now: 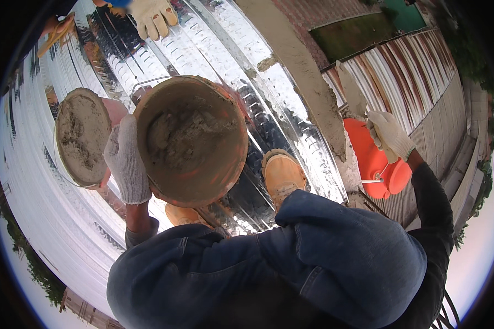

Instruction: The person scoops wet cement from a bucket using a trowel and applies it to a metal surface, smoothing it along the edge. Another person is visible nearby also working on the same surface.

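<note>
Head view: mortar laying in hand on the concrete ridge strip (304, 71). Left hand (127, 162), in a knit glove, fingers closed round the rim of the mortar bucket (192, 140), held left of the strip above shiny corrugated metal roofing (214, 49); wet grey mortar smeared inside. Right hand (389, 134), gloved, fingers wrapped tight on the trowel (352, 93), blade loaded, just right of the strip. Second filled bucket (82, 137) farther left; orange bucket (373, 159) below the trowel. Judged next: pressing the load onto the strip, steadily.
</note>
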The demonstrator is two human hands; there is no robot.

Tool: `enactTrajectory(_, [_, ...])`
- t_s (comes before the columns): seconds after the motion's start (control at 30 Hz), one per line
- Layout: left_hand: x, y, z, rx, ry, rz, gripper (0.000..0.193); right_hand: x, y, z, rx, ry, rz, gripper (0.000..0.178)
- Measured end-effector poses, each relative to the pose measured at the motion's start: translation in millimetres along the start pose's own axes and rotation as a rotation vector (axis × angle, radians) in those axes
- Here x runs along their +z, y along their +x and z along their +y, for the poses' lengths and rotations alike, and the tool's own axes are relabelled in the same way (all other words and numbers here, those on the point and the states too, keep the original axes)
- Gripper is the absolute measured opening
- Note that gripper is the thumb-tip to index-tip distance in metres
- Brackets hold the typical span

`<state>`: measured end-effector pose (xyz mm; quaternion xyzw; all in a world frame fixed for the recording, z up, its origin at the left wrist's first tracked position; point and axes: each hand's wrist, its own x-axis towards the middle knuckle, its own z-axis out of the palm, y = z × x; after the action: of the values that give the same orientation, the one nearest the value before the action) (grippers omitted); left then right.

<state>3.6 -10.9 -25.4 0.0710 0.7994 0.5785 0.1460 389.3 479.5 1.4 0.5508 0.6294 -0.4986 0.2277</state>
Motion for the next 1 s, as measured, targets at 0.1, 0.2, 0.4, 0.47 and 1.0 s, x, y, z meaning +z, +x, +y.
enactTrajectory(0.1, [-0.1,-5.5,9.8,-0.081,-0.122,0.040,0.030,35.8,-11.1,-18.9,-0.284,-0.201,0.127,0.037])
enactTrajectory(0.2, [3.0,2.4,-9.1,0.125,0.072,-0.016,0.032,62.5,-27.7,-27.7,-0.365,-0.239,0.012,0.035])
enactTrajectory(0.4, [-3.2,-1.1,-4.1,-0.077,-0.055,0.008,0.034,138.8,-44.3,-48.5,-0.110,-0.006,-0.289,0.038])
enactTrajectory(0.47, [-6.9,-3.4,-4.7,-0.079,-0.050,-0.012,0.038,164.6,-33.8,-34.6,-0.079,0.069,-0.261,0.036])
enactTrajectory(1.0, [1.4,-1.9,1.0,-0.031,-0.085,0.020,0.031,193.1,-69.8,50.9,-0.054,0.288,0.089,0.034])
